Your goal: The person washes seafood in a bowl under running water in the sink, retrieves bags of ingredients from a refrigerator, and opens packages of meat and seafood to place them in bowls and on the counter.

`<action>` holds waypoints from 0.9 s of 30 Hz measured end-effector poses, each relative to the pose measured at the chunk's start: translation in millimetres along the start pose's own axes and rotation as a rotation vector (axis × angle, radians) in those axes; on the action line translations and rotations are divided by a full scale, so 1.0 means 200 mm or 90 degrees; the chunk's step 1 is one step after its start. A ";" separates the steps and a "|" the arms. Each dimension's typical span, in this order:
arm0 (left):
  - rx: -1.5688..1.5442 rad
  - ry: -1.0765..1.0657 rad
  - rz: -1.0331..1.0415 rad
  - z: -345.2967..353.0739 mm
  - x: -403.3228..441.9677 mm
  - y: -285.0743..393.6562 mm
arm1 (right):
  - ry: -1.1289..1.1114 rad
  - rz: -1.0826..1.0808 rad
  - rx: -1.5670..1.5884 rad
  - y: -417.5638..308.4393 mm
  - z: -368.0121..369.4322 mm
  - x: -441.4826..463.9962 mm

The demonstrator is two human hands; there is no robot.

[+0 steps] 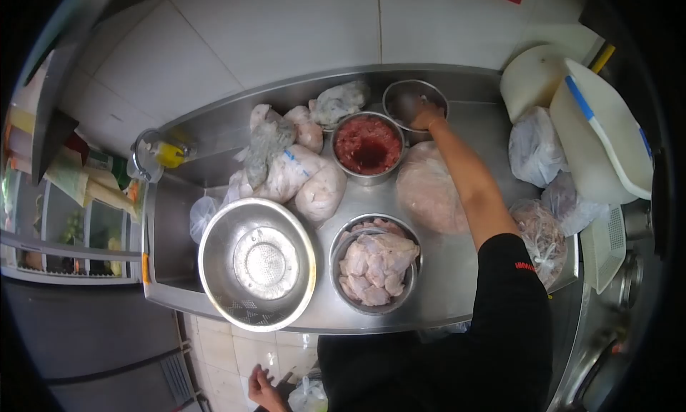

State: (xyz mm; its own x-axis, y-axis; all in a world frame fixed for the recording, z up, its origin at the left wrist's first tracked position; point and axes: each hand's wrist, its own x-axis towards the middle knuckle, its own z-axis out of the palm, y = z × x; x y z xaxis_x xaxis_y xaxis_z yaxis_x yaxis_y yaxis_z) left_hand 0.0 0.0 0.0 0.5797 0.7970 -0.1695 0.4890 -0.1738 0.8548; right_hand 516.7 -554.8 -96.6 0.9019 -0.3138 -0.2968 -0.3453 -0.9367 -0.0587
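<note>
My right hand [428, 115] reaches over the near right rim of a small steel bowl [386, 97] at the back of the steel sink. Its fingers are blurred inside, so any grip is unclear. My left hand [264, 389] hangs low by the sink's front, fingers loosely bent and slightly apart, with nothing visible in it. Beside the small bowl stands a pot of red minced meat [366, 144]. A large bag of pale meat [430, 188] lies under my right forearm. Nearer me, a steel bowl holds raw poultry pieces [377, 266].
An empty steel colander [258, 264] stands at the front left. Bagged meat [300, 176] lies behind it. White tubs [593, 137], a white bag [536, 147] and a bag of meat scraps [540, 239] crowd the right end. Shelves [71, 222] stand left.
</note>
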 end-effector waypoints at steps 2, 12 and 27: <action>0.062 0.009 -0.092 -0.23 -0.13 -0.02 | 0.037 0.014 -0.029 -0.06 0.04 -0.13; 0.409 -0.061 -0.078 -0.03 -0.19 -0.26 | 0.085 0.027 0.066 -0.11 0.03 0.12; 0.464 -0.241 -0.273 -0.15 -0.15 -0.82 | 0.375 -0.047 0.293 0.31 -0.18 0.00</action>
State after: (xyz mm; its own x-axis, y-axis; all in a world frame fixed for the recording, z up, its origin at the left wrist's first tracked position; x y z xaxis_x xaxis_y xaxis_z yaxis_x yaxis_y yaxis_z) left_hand -118.3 22.0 -120.5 0.3658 0.6570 -0.6591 0.9256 -0.3305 0.1843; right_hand 504.6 -617.6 -65.4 0.8722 -0.4046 0.2750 -0.2352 -0.8398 -0.4893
